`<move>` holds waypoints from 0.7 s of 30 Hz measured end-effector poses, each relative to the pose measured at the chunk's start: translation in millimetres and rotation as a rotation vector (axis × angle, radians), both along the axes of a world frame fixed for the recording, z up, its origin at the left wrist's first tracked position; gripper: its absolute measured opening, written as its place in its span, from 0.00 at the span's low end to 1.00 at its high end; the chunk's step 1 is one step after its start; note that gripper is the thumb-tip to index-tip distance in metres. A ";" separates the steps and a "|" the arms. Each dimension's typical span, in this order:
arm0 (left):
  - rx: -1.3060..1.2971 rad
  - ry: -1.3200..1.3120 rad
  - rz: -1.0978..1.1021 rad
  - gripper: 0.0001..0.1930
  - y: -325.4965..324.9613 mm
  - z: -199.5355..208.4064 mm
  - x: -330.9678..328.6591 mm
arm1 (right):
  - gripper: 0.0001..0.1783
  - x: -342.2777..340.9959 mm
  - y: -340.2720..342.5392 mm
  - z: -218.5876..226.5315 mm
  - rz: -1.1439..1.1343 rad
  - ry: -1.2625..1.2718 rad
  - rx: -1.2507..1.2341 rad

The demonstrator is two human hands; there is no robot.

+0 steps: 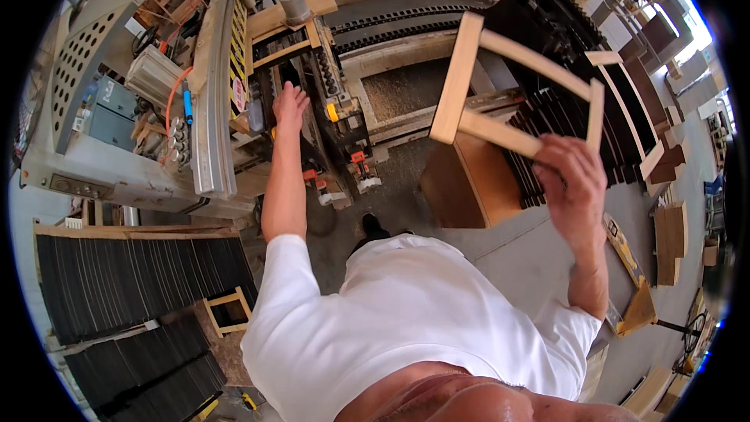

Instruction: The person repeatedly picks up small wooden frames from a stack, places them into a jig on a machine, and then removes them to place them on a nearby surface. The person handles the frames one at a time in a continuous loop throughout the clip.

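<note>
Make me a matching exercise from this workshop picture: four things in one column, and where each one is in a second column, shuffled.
Things:
1. wooden frame
2. left hand
3. stacks of dark panels
4. small wooden frame

Places:
A. on the dark stacks, lower left
B. reaching into the machine
C. held up in the right hand
D. to the person's left, on a low platform

Pairs: 1-C, 2-B, 3-D, 4-A

The grey concrete floor point(508, 258) carries a wooden box point(469, 184); left of the box stands the machine point(258, 94), farther left lie stacked dark slats point(133, 281).
</note>
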State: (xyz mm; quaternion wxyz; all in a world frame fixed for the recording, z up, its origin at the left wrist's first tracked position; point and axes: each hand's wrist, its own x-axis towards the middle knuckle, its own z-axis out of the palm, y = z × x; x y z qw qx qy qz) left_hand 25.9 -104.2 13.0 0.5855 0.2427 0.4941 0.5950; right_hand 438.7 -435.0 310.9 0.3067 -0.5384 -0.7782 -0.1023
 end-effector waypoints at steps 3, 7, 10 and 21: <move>-0.037 -0.096 0.142 0.35 61.7 7.4 -7.6 | 0.13 -19.7 17.5 -26.0 0.043 0.028 -0.034; -0.083 -0.286 0.284 0.35 119.7 11.6 -1.9 | 0.10 -44.9 50.1 -50.1 -0.004 0.050 -0.155; -0.052 -0.387 0.358 0.31 141.4 -6.3 -20.7 | 0.09 -65.3 87.5 -66.0 0.012 0.063 -0.215; 0.017 -0.493 0.260 0.12 -17.4 -24.7 15.5 | 0.08 -187.7 283.9 -161.3 0.425 0.066 -0.159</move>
